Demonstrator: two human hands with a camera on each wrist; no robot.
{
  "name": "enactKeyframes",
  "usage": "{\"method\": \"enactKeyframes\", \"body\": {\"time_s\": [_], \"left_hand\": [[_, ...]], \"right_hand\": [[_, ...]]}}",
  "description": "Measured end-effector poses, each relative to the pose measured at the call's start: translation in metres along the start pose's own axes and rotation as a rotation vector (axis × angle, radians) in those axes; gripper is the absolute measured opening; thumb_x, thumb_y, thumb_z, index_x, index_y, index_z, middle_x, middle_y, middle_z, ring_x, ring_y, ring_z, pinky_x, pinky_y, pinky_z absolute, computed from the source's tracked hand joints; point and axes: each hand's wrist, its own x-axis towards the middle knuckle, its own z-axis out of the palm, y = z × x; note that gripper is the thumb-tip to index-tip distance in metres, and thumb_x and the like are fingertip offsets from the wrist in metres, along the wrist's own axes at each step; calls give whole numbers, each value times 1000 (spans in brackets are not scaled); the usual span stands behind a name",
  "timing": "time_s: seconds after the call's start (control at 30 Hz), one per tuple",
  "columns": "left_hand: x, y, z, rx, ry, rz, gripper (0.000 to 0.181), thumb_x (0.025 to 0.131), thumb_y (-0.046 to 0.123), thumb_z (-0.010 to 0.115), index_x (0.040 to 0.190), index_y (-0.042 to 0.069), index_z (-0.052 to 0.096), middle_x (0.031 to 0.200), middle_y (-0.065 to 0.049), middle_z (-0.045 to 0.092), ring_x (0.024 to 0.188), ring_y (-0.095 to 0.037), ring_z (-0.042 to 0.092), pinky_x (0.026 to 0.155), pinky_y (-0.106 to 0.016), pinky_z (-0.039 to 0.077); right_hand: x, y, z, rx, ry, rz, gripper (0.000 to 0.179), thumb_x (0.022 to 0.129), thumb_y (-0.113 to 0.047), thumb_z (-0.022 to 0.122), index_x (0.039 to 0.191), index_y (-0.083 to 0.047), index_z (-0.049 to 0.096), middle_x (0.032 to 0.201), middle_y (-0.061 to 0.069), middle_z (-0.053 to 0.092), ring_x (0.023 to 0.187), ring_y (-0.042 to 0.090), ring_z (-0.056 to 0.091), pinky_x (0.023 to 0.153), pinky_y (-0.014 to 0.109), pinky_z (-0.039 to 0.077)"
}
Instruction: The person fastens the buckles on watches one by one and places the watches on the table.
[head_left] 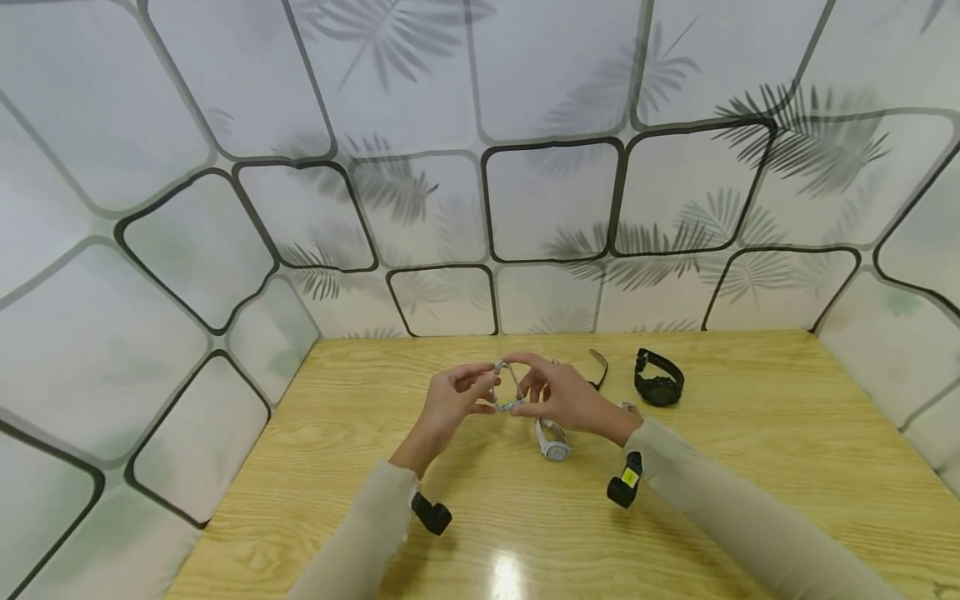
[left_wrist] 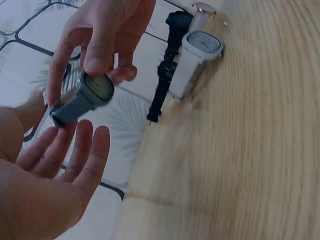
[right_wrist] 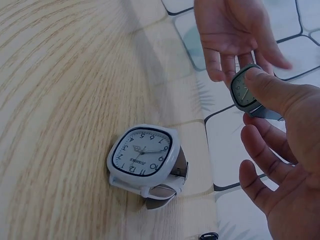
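Observation:
A blue-grey wristwatch (left_wrist: 95, 92) with a rounded square face and its strap looped is held up off the table. My right hand (head_left: 564, 393) grips it, the thumb over the dial (right_wrist: 241, 93) and fingers around the strap. My left hand (head_left: 456, 398) is at the watch's other side, its fingers (left_wrist: 95, 155) loosely extended near the strap; in the right wrist view its thumb stands apart from the watch. Just below the right hand, a white wristwatch (head_left: 555, 448) lies on the table, its square numbered dial (right_wrist: 142, 151) tilted up.
A black wristwatch (head_left: 660, 387) stands at the right on the wooden table (head_left: 765, 467). Behind the right hand lies a thin dark-strapped watch (head_left: 598, 367). A watch with a rose-gold rim (left_wrist: 204, 8) is beyond the white one. Patterned cloth (head_left: 555, 204) hangs behind the table.

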Motion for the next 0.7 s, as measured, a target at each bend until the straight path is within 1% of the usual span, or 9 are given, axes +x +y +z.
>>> {"method": "enactKeyframes", "body": {"time_s": [0.03, 0.1, 0.17, 0.27, 0.37, 0.47, 0.53, 0.7], "left_hand": [[0, -1, -2, 35, -25, 17, 42, 100, 13, 70, 139, 3, 62, 122, -15, 70, 92, -21, 70, 83, -44, 62], [-2, -4, -5, 122, -72, 61, 50, 96, 10, 74, 144, 9, 59, 131, -15, 66, 97, -23, 69, 84, -44, 61], [-3, -6, -7, 213, -106, 110, 58, 92, 8, 79, 146, 13, 58, 136, -13, 63, 100, -25, 69, 84, -43, 61], [-6, -9, -7, 317, -116, 163, 63, 88, 7, 83, 145, 16, 59, 137, -11, 63, 98, -26, 69, 83, -38, 61], [-7, -11, -6, 389, -91, 195, 63, 87, 9, 84, 144, 16, 60, 133, -9, 65, 95, -25, 69, 81, -35, 61], [-8, -13, -6, 426, -69, 206, 61, 86, 9, 85, 143, 16, 61, 129, -8, 67, 93, -23, 70, 79, -32, 60], [-8, -14, -6, 435, -66, 215, 61, 87, 9, 84, 142, 14, 61, 127, -10, 68, 92, -24, 70, 78, -32, 61], [-8, -14, -10, 442, -90, 205, 60, 89, 9, 83, 144, 13, 60, 127, -13, 67, 93, -28, 70, 75, -32, 60]], "right_hand": [[0, 1, -1, 15, -3, 12, 75, 92, -33, 80, 156, -24, 42, 99, -8, 69, 79, 8, 64, 70, 31, 56], [0, 3, -2, 50, -12, 41, 75, 92, -34, 80, 156, -27, 41, 99, -9, 69, 82, 9, 65, 72, 32, 57], [1, 5, -3, 83, -23, 59, 75, 92, -34, 80, 156, -28, 41, 99, -9, 70, 84, 10, 66, 75, 33, 57], [1, 7, -4, 121, -42, 72, 75, 91, -34, 81, 155, -28, 42, 98, -9, 71, 84, 12, 67, 76, 35, 57], [0, 8, -4, 149, -60, 84, 75, 90, -34, 82, 155, -26, 43, 98, -7, 71, 85, 14, 67, 77, 37, 58], [1, 8, -4, 154, -80, 100, 76, 91, -35, 81, 156, -24, 43, 98, -7, 71, 87, 14, 67, 78, 37, 58], [1, 8, -4, 153, -93, 107, 77, 91, -34, 81, 157, -23, 42, 100, -7, 70, 88, 14, 67, 79, 36, 58], [3, 7, -5, 144, -123, 105, 76, 94, -22, 79, 158, -19, 40, 104, -5, 69, 89, 15, 68, 81, 36, 57]]}}
